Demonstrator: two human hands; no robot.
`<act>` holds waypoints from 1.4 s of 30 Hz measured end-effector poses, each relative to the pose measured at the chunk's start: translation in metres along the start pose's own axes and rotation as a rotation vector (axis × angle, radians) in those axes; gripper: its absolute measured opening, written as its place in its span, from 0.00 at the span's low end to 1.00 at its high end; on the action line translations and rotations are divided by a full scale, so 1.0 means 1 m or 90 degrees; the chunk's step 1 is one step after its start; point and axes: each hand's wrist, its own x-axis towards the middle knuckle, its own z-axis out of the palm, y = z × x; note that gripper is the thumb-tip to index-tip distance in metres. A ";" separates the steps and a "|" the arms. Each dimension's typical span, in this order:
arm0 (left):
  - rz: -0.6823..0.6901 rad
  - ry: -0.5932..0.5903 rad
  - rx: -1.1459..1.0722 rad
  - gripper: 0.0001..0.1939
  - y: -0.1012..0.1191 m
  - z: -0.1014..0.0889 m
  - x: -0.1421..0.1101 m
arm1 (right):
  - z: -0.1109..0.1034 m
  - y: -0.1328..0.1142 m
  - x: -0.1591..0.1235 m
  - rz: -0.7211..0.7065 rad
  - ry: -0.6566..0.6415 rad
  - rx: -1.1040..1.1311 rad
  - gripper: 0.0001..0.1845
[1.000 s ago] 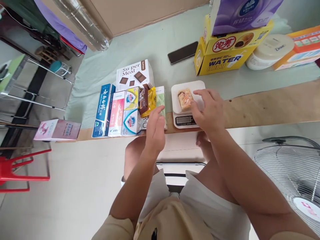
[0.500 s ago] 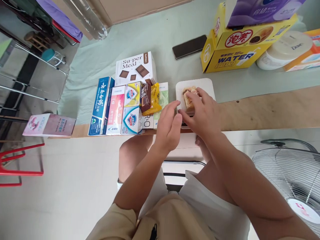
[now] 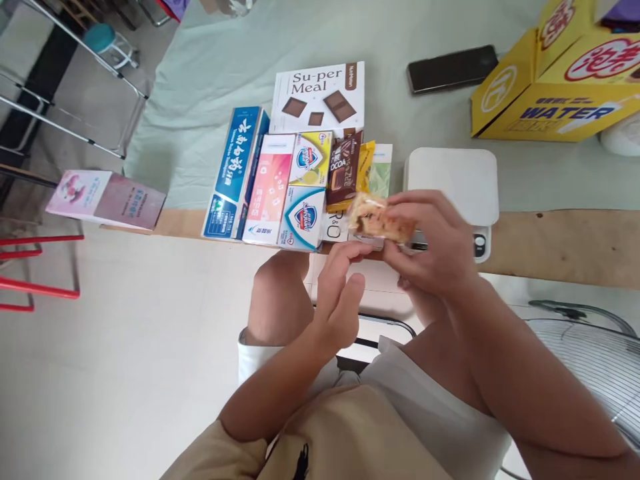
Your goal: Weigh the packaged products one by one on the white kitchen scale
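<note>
My right hand (image 3: 435, 243) grips a wrapped pastry (image 3: 380, 220) in clear film, raised off the white kitchen scale (image 3: 453, 177) and to its left. Below the pastry, by the table edge, my left hand (image 3: 343, 290) holds nothing, its fingers apart. Just left of the pastry lie a brown cocoa snack packet (image 3: 345, 167) and a yellow packet (image 3: 366, 163). Safeguard soap boxes, one yellow (image 3: 311, 158) and one blue-white (image 3: 303, 219), stand beside a pink box (image 3: 270, 187) and a blue toothpaste box (image 3: 235, 173). Behind them is a white Su-per Meal box (image 3: 317, 100).
A black phone (image 3: 453, 69) lies on the green cloth (image 3: 390, 33). Yellow cartons (image 3: 545, 100) stand at the right. A pink box (image 3: 107, 199) sits at the left table edge. A floor fan (image 3: 595, 360) is at lower right.
My right hand has lifted the pastry off the scale and carried it left, toward the packets. My left hand stays near, fingers apart. The view has shifted, so the table items appear further right.
</note>
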 end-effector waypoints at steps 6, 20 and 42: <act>-0.146 0.017 -0.095 0.21 -0.009 -0.010 -0.005 | 0.031 -0.008 -0.004 -0.044 -0.055 -0.023 0.13; -0.177 0.066 -0.169 0.21 -0.013 -0.008 0.002 | 0.019 -0.011 -0.007 0.004 -0.022 -0.049 0.13; -0.038 -0.117 -0.045 0.04 0.064 0.127 0.146 | -0.051 0.127 0.004 0.354 0.583 0.137 0.08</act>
